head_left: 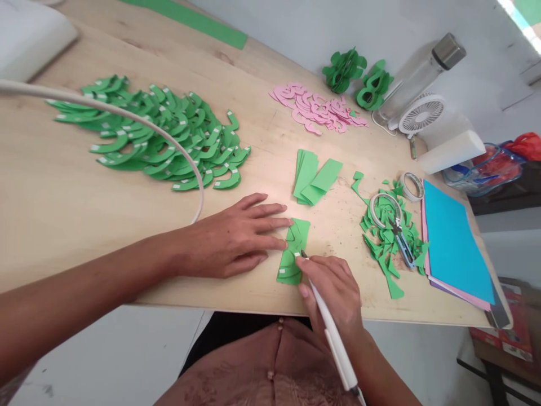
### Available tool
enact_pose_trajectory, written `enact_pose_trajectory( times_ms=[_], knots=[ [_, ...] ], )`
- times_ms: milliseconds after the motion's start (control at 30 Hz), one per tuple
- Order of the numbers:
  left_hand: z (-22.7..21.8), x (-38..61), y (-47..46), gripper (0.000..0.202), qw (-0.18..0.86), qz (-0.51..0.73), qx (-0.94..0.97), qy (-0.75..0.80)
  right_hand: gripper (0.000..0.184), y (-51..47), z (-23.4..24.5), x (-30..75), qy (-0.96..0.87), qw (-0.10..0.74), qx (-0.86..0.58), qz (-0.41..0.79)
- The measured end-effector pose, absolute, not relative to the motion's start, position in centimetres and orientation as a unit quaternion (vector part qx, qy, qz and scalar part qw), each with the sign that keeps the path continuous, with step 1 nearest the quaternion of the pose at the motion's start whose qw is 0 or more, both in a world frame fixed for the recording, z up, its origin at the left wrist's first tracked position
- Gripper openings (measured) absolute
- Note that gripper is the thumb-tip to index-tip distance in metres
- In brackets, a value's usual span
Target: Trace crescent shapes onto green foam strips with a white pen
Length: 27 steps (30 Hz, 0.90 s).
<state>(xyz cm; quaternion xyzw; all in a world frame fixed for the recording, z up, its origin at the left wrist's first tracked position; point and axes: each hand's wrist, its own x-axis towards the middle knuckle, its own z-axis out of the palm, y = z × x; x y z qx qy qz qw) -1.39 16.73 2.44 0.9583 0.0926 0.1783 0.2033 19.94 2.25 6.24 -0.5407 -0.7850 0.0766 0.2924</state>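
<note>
A green paper strip (299, 237) lies near the table's front edge, with dark curved lines drawn on it and small white patches. My left hand (236, 237) rests flat to its left, fingers spread, with fingertips on the strip's left side. In my right hand (336, 287) is a white pen (332, 335), its tip at the strip's right edge close to a white patch. Just beyond, several blank green strips (310, 177) are fanned out. A heap of cut green curved pieces (169, 135) with white patches spreads at the left.
A white cable (169, 141) arches over the green heap. Pink cutouts (319, 107) lie at the back, near a bottle (416, 84) and a small fan (422, 114). Rightward are green scraps (389, 273), a tape roll (412, 186), a blue-handled tool (404, 248) and blue sheets (454, 242).
</note>
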Motion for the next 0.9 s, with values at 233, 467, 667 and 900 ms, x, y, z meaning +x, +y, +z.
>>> enact_pose_trajectory(
  times_ms=[233, 467, 667, 900],
  knots=[
    [2.2, -1.4, 16.7, 0.030, 0.188, 0.193, 0.960, 0.083, 0.027, 1.6, 4.6, 20.1, -0.818, 0.263, -0.512, -0.008],
    [2.9, -1.2, 16.6, 0.031, 0.182, 0.177, 0.963, 0.087, 0.024, 1.4, 4.3, 20.2, -0.824, 0.250, -0.507, -0.021],
    [3.1, -1.0, 16.4, 0.032, 0.175, 0.167, 0.966, 0.090, 0.024, 1.4, 4.2, 20.2, -0.826, 0.252, -0.504, -0.026],
    [3.6, -1.5, 15.3, 0.031, 0.179, 0.235, 0.949, 0.106, 0.024, 1.5, 4.2, 20.2, -0.826, 0.257, -0.500, -0.034]
  ],
)
